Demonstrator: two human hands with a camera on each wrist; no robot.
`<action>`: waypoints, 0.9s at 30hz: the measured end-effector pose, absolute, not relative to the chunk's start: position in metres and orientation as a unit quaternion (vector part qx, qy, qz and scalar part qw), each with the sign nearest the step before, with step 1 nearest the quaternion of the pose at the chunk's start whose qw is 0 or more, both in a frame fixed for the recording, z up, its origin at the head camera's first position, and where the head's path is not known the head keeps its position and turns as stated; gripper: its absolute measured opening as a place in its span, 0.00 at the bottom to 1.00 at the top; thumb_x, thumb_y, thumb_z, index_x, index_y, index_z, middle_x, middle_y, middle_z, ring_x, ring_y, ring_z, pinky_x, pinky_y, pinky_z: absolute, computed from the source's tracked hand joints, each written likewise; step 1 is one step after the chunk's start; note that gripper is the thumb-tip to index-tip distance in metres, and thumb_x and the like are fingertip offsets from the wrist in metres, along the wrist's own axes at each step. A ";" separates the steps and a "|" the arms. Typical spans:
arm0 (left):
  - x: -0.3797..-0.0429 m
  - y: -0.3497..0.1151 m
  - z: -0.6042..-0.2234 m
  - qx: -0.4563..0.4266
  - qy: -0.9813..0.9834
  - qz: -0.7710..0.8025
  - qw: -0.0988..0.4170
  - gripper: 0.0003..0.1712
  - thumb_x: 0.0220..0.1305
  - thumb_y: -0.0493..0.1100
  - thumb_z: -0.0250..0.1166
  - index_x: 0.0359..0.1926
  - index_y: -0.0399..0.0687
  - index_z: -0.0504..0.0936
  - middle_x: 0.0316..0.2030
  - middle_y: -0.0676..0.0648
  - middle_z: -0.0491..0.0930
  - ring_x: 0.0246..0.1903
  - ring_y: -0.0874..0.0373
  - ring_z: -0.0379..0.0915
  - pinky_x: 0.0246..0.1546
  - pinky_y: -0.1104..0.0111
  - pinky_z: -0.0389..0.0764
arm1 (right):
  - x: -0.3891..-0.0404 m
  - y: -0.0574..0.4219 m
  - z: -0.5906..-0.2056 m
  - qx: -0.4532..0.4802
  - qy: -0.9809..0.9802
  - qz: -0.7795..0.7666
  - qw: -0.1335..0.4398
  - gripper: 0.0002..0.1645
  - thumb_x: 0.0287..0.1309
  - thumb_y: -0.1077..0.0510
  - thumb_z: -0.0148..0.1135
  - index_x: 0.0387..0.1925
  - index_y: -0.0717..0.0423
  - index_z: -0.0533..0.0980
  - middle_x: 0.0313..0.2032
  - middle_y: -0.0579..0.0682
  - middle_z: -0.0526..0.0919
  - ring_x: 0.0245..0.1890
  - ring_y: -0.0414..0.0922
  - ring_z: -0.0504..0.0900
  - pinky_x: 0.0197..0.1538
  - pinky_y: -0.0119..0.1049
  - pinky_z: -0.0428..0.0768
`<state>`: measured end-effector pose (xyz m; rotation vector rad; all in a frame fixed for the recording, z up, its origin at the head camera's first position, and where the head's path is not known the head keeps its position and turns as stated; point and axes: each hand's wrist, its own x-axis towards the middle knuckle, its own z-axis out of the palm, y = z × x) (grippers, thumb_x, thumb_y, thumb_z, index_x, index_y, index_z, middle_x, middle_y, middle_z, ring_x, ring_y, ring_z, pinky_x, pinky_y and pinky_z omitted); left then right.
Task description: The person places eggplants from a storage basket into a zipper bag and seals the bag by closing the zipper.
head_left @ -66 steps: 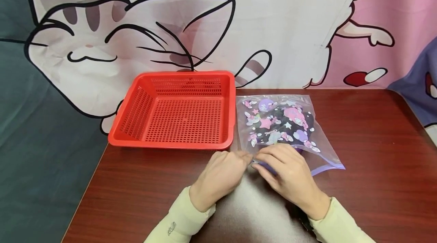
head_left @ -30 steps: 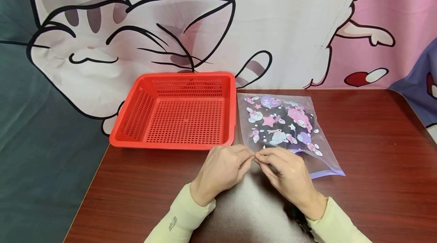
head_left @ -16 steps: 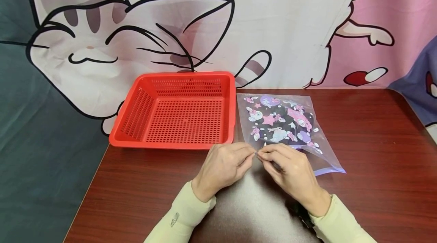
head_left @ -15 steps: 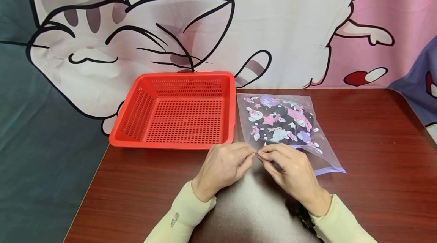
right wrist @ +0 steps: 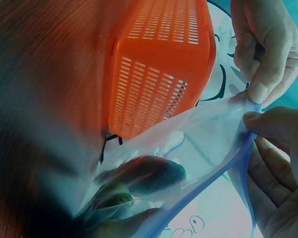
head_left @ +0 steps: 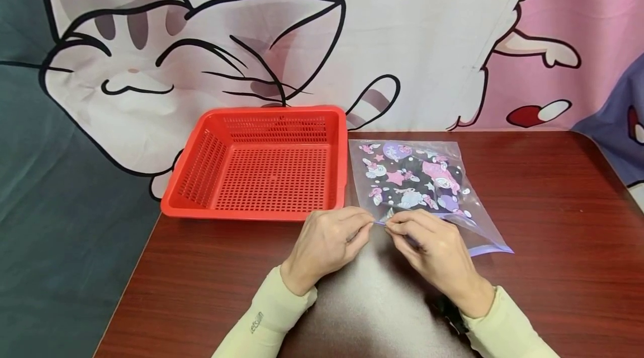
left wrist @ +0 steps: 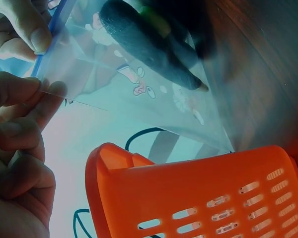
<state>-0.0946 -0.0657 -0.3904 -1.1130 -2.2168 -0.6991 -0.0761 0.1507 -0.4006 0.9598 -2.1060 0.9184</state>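
A clear zip bag [head_left: 432, 179] printed with pink and purple cartoon figures lies on the table, its zip edge toward me. At that edge's left corner, my left hand [head_left: 326, 246] pinches the purple zip strip [right wrist: 188, 193] between thumb and fingers. Just right of it, my right hand [head_left: 437, 254] pinches the same strip, and a short bit of strip shows between the two hands. The zip edge gapes farther right in the right wrist view. Through the film show dark oblong things [left wrist: 149, 49] and a smaller green one [right wrist: 114, 196], partly blurred.
A red perforated plastic basket [head_left: 251, 213] stands left of the bag, close beside it. The brown wooden table [head_left: 563, 224] reaches a cloth backdrop [head_left: 427, 56] with cartoon prints. The table's left edge runs below the basket.
Both hands have moved slightly up, away from me. My right hand has shifted right along the zip edge, so the gap between my fingertips is wider. The basket has not moved.
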 end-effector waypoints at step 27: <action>-0.098 -0.070 -0.389 -0.412 -0.826 -0.267 0.278 0.06 0.60 0.37 0.67 0.36 0.48 0.89 0.34 0.54 0.87 0.35 0.67 0.84 0.35 0.75 0.81 | -0.076 0.160 -0.404 0.351 -0.808 0.347 0.322 0.18 0.73 0.51 0.55 0.33 0.55 0.84 0.36 0.45 0.86 0.34 0.42 0.84 0.46 0.25 0.77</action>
